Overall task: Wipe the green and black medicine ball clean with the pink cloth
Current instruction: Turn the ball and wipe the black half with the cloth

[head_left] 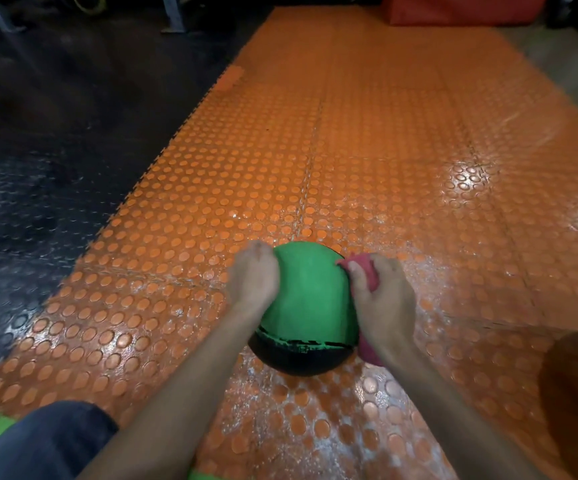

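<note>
Wiping is under way: beyond the knee (pixel 55 441), the green and black medicine ball (pixel 306 306) sits on the orange mat (pixel 384 133). The left hand (pixel 254 275) lies flat on its left flank, and the right hand (pixel 381 296) clutches the bunched pink cloth (pixel 358 268) against its right. Next, probably, the ball needs turning.

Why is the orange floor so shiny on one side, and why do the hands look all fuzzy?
Head view: glare puts white patches on the orange studded floor mat at right; head view: the left hand and the right hand gripping the pink cloth look motion-blurred, the green and black medicine ball sharper; head view: far end dim.
</note>
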Action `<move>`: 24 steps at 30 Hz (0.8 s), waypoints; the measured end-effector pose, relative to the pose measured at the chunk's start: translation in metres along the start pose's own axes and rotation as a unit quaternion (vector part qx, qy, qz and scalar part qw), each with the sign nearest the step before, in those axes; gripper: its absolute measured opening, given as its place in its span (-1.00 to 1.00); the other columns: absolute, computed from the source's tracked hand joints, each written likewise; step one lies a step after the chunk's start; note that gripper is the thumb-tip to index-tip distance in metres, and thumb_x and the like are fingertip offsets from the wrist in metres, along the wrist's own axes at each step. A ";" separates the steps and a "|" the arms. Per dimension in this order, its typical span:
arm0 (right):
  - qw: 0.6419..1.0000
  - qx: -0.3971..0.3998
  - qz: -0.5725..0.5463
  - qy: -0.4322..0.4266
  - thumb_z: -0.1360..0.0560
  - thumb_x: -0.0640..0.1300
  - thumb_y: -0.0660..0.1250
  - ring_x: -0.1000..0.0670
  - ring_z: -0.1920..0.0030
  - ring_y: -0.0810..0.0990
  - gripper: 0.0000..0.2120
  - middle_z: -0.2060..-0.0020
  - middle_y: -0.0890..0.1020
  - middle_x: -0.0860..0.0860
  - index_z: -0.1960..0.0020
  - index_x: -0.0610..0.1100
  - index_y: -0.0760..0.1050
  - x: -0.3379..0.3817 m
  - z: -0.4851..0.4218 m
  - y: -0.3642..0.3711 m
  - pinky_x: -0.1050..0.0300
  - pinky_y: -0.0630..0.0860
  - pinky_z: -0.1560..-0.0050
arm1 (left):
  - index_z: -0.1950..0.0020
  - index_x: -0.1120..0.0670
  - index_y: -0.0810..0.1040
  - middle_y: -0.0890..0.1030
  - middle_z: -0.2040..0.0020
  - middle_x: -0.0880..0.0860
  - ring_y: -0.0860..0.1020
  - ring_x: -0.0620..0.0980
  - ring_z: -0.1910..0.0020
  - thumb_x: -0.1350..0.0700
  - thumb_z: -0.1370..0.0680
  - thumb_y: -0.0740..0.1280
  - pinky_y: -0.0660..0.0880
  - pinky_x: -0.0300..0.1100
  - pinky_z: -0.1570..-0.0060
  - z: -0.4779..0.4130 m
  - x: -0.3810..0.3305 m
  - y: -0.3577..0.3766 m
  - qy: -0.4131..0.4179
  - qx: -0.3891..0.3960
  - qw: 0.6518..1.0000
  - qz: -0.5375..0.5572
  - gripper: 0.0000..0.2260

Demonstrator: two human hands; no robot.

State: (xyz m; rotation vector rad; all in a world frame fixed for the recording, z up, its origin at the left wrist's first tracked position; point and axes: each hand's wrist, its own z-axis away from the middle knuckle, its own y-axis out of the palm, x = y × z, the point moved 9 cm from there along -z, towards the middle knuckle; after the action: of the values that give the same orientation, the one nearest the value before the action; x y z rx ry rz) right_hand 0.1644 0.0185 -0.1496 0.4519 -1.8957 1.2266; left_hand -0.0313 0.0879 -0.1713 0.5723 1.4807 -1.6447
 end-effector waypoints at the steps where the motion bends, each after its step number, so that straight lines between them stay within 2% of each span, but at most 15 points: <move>1: 0.998 0.008 0.027 -0.053 -0.52 0.01 0.21 0.10 0.20 0.42 -0.81 0.13 0.44 0.08 -0.01 -0.03 0.53 0.019 0.008 0.004 0.40 0.28 0.32 | -0.34 0.10 0.37 0.51 0.04 -0.07 0.47 -0.16 0.09 0.03 -0.66 -0.03 0.42 -0.24 0.05 0.007 -0.005 0.007 0.014 0.004 0.999 -0.032 -0.66; 2: 0.991 0.014 0.061 -0.117 -0.50 0.04 0.20 0.11 0.23 0.42 -0.79 0.15 0.44 0.09 -0.01 -0.02 0.54 0.038 0.016 0.008 0.40 0.31 0.34 | -0.34 0.10 0.38 0.52 0.04 -0.06 0.48 -0.14 0.09 0.02 -0.66 -0.03 0.41 -0.25 0.08 0.012 -0.004 0.011 0.017 0.006 0.999 -0.048 -0.65; 3: 0.978 0.012 0.100 -0.182 -0.49 0.05 0.20 0.10 0.25 0.42 -0.77 0.19 0.45 0.07 0.01 -0.02 0.56 0.055 0.025 0.012 0.37 0.32 0.39 | -0.37 0.08 0.37 0.54 -0.10 -0.01 0.50 -0.07 -0.05 0.01 -0.66 -0.04 0.41 -0.17 -0.07 0.019 -0.006 0.013 0.029 0.007 0.998 -0.054 -0.64; 4: 0.962 0.012 0.136 -0.236 -0.49 0.05 0.20 0.09 0.28 0.43 -0.77 0.22 0.47 0.05 0.04 -0.03 0.56 0.068 0.029 0.016 0.35 0.30 0.44 | -0.40 0.05 0.34 0.48 -0.28 0.02 0.44 0.00 -0.23 -0.01 -0.66 -0.04 0.32 -0.09 -0.25 0.021 -0.002 0.014 0.033 0.000 0.998 -0.062 -0.63; 5: 0.952 0.022 0.165 -0.257 -0.49 0.04 0.21 0.07 0.29 0.43 -0.78 0.22 0.47 0.03 0.04 -0.04 0.56 0.073 0.023 0.020 0.33 0.28 0.47 | -0.42 0.01 0.32 0.41 -0.38 0.01 0.36 0.02 -0.34 -0.01 -0.65 -0.03 0.22 -0.04 -0.34 0.022 0.004 0.014 0.035 -0.010 0.997 -0.069 -0.63; 6: 0.951 0.040 0.184 -0.244 -0.50 0.04 0.22 0.06 0.29 0.42 -0.79 0.20 0.48 0.02 0.01 -0.05 0.55 0.073 0.009 0.024 0.31 0.27 0.46 | -0.43 -0.01 0.31 0.37 -0.41 -0.02 0.31 0.01 -0.38 -0.01 -0.65 -0.02 0.16 -0.03 -0.37 0.025 0.006 0.013 0.043 -0.020 0.997 -0.067 -0.63; 8: 0.964 0.105 0.188 -0.156 -0.53 0.05 0.21 0.04 0.26 0.45 -0.80 0.16 0.50 0.02 -0.02 -0.02 0.53 0.059 -0.029 0.035 0.23 0.30 0.39 | -0.43 -0.02 0.29 0.34 -0.42 -0.04 0.28 -0.02 -0.40 0.00 -0.65 -0.01 0.14 -0.05 -0.37 0.031 0.003 0.011 0.052 -0.038 0.995 -0.072 -0.64; 10: 0.967 0.173 0.165 -0.089 -0.53 0.04 0.21 0.06 0.32 0.48 -0.84 0.28 0.50 0.09 0.07 0.00 0.52 0.046 -0.057 0.045 0.23 0.30 0.39 | -0.44 -0.01 0.28 0.34 -0.43 -0.04 0.27 -0.03 -0.41 0.00 -0.65 -0.01 0.14 -0.08 -0.37 0.031 0.002 0.013 0.056 -0.044 0.994 -0.078 -0.64; 11: 0.966 0.181 0.162 -0.083 -0.53 0.04 0.22 0.09 0.35 0.47 -0.85 0.31 0.51 0.10 0.10 0.00 0.50 0.044 -0.061 0.046 0.24 0.31 0.42 | -0.44 0.00 0.28 0.34 -0.43 -0.04 0.27 -0.03 -0.40 0.00 -0.65 -0.01 0.14 -0.09 -0.37 0.030 0.001 0.014 0.056 -0.043 0.994 -0.077 -0.63; 13: 0.963 0.146 0.194 -0.121 -0.53 0.03 0.21 0.05 0.35 0.45 -0.83 0.24 0.51 0.05 0.07 -0.04 0.51 0.049 -0.047 0.039 0.23 0.36 0.41 | -0.43 -0.02 0.29 0.34 -0.43 -0.05 0.29 -0.04 -0.40 0.00 -0.65 0.00 0.16 -0.08 -0.38 0.027 0.001 0.015 0.053 -0.038 0.995 -0.072 -0.64; 16: 0.957 0.039 0.205 -0.200 -0.47 0.00 0.24 0.05 0.34 0.39 -0.79 0.25 0.45 0.02 0.07 -0.12 0.56 0.063 0.013 0.010 0.36 0.20 0.47 | -0.43 -0.03 0.31 0.35 -0.42 -0.05 0.30 -0.03 -0.39 -0.01 -0.65 0.03 0.19 -0.03 -0.39 0.027 0.001 0.013 0.051 -0.022 0.997 -0.053 -0.64; 20: 0.939 0.040 0.187 -0.286 -0.42 -0.01 0.26 0.03 0.38 0.45 -0.80 0.31 0.51 0.01 0.15 -0.11 0.59 0.071 0.055 0.008 0.29 0.30 0.55 | -0.41 -0.05 0.34 0.36 -0.42 -0.05 0.31 -0.04 -0.38 -0.01 -0.64 0.04 0.17 -0.07 -0.36 0.030 -0.002 0.015 0.107 0.034 0.992 -0.059 -0.66; 21: 0.944 0.048 0.186 -0.270 -0.43 0.01 0.25 0.04 0.37 0.45 -0.79 0.30 0.50 0.02 0.14 -0.09 0.59 0.069 0.048 0.008 0.29 0.31 0.55 | -0.41 -0.05 0.33 0.35 -0.42 -0.05 0.30 -0.04 -0.38 0.00 -0.64 0.04 0.16 -0.07 -0.37 0.031 -0.003 0.017 0.128 0.049 0.989 -0.064 -0.66; 24: 0.972 0.082 0.179 -0.127 -0.50 0.05 0.19 0.07 0.34 0.44 -0.80 0.22 0.48 0.06 0.07 -0.02 0.53 0.045 0.001 0.007 0.32 0.32 0.46 | -0.42 -0.03 0.32 0.33 -0.43 -0.05 0.28 -0.05 -0.40 0.02 -0.64 0.05 0.12 -0.02 -0.42 0.038 -0.012 0.023 0.169 0.082 0.979 -0.082 -0.65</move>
State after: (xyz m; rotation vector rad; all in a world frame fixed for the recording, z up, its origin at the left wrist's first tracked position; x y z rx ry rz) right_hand 0.1321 0.0262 -0.1182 0.3763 -2.1679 1.6365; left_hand 0.0012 0.0554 -0.1676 0.8766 1.6806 -1.8788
